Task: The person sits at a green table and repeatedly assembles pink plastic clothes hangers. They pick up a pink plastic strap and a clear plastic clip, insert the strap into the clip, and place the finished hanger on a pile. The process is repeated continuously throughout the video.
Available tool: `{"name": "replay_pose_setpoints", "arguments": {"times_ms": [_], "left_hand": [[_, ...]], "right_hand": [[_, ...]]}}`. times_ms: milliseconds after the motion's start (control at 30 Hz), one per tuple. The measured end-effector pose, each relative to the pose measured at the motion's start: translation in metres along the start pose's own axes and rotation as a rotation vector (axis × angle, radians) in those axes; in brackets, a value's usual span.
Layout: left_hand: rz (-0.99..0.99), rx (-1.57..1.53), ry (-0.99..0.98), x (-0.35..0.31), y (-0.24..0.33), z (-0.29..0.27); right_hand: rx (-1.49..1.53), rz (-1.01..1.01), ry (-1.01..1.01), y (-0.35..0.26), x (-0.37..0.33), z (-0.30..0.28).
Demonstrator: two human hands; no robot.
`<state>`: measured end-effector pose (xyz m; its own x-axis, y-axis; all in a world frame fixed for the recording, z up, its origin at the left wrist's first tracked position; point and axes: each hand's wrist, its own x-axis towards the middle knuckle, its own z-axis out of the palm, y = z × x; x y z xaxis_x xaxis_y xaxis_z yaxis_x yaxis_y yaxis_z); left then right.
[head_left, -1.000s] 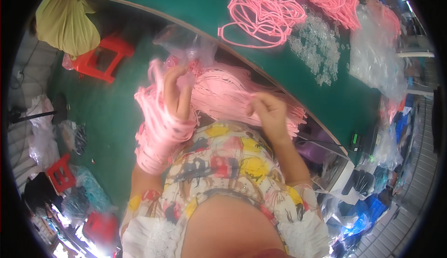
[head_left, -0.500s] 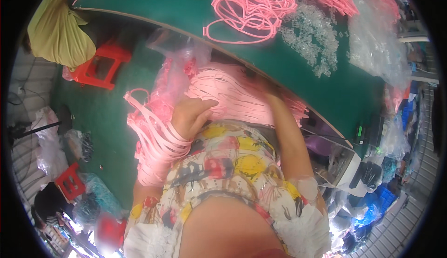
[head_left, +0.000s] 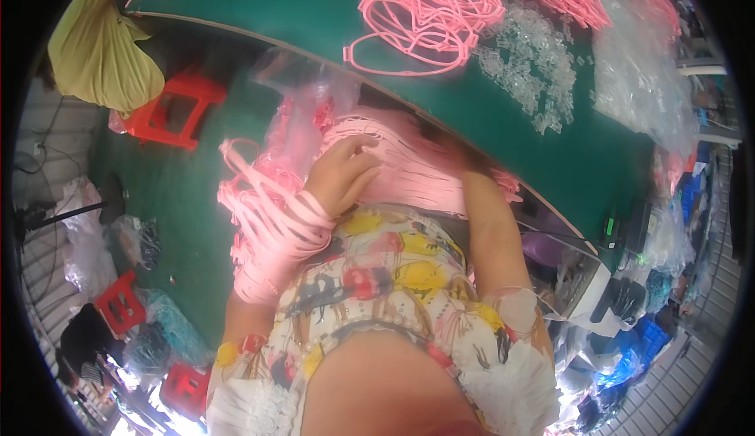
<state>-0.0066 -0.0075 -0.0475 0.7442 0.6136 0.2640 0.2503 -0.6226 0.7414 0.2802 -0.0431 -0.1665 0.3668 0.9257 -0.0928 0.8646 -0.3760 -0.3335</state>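
A thick bundle of pale pink elastic bands [head_left: 409, 170] lies across my lap, partly under the table's edge. My left hand [head_left: 343, 170] rests over the left end of this bundle, its fingers stretched out and a little apart. Several pink bands [head_left: 275, 235] are looped around my left wrist and forearm like a sleeve. At the bundle's right side, my right hand [head_left: 462, 155] reaches in beneath the table edge, where shadow and blur hide its fingers.
The green table [head_left: 503, 110] carries looped pink bands [head_left: 429, 15], scattered small clear plastic pieces [head_left: 535, 66] and a clear plastic bag [head_left: 641, 66]. A red stool [head_left: 177, 114] stands at left, near a person in a yellow-green garment [head_left: 102, 51]. A pink-filled bag [head_left: 303, 110] sits beside the bundle.
My left hand has moved up and right onto the bundle, and its fingers have stretched out. The loops on my forearm moved with it. My right hand stays near the table edge.
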Motion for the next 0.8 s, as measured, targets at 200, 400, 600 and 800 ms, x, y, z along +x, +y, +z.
{"name": "replay_pose_setpoints", "arguments": {"times_ms": [200, 400, 600, 800], "left_hand": [[0.112, 0.222, -0.097, 0.015, -0.017, 0.029], [0.038, 0.363, -0.106, 0.025, -0.05, 0.05], [0.098, 0.326, -0.024, 0.025, -0.057, 0.05], [0.12, 0.345, 0.007, 0.024, -0.057, 0.05]], "right_hand": [[0.007, 0.016, -0.021, 0.004, 0.004, -0.004], [0.028, 0.023, -0.042, 0.007, -0.002, -0.011], [0.073, -0.007, -0.069, 0.011, -0.028, -0.038], [0.154, -0.045, -0.131, 0.008, -0.059, -0.075]]}}
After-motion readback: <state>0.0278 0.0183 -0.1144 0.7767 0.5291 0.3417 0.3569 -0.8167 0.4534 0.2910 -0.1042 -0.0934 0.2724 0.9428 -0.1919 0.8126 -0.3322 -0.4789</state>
